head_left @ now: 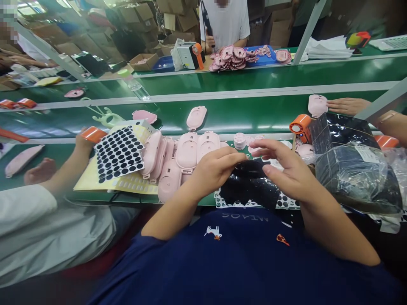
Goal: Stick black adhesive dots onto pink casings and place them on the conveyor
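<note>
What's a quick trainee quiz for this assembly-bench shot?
1. What lies between the bare left hand and right hand?
2. True or false: the round black stickers on pale yellow backing lie left of the pale pink plastic oval cases.
3. Whose hand touches the pale pink oval case at upper right: A) the wearer's right hand, or B) a co-worker's hand?

Key: 1. A glossy black sheet. 2. True. 3. B.
</note>
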Demonstrator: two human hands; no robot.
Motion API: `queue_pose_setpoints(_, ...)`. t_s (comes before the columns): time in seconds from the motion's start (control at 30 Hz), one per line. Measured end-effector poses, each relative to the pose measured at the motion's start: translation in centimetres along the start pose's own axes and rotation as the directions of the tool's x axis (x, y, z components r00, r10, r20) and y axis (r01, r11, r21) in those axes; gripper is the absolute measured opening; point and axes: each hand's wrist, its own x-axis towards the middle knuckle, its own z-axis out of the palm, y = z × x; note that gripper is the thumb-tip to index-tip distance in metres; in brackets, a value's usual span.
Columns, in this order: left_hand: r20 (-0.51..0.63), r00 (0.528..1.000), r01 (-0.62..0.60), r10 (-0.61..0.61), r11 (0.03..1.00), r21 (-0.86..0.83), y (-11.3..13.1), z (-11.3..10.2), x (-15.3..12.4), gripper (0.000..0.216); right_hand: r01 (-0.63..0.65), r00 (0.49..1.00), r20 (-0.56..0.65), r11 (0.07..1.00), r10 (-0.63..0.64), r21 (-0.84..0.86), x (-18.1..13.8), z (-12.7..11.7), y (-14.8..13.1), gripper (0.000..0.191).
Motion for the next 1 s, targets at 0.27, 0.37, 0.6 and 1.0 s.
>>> queue_pose_setpoints(0.27, 0.074, 0.995, 0.071, -0.066, 0.996, -0.056, -0.2, -0.8, -1.4, 0.065, -0.091, 0.992, 0.095, 0.996, 0.089, 0.021, 0.2, 0.9, 0.2, 0.036)
queue_pose_setpoints(0.37, -0.007, 0.997, 0.078, -0.077, 0.996, 0.05, -0.1, -1.1, -0.9, 0.039, -0.19, 0.971, 0.182, 0.961, 0.154, 0.201, 0.4, 1.4, 1.3, 0.051)
queue_pose_setpoints(0.6, 0.002, 0.89, -0.418, 0.456, 0.815, 0.4, -0.6, -1.0, -0.7, 0.012, -0.186, 0.964, 0.209, 0.978, 0.163, 0.096, 0.6, 1.7, 1.3, 0.047)
queue_pose_setpoints(1.0, 0.002, 0.894, 0.448, -0.448, 0.894, -0.004, -2.2, 1.3, 0.2, 0.015, -0.296, 0.955, -0.029, 0.955, 0.296, -0.012, 0.2, 3.2, 3.8, 0.021)
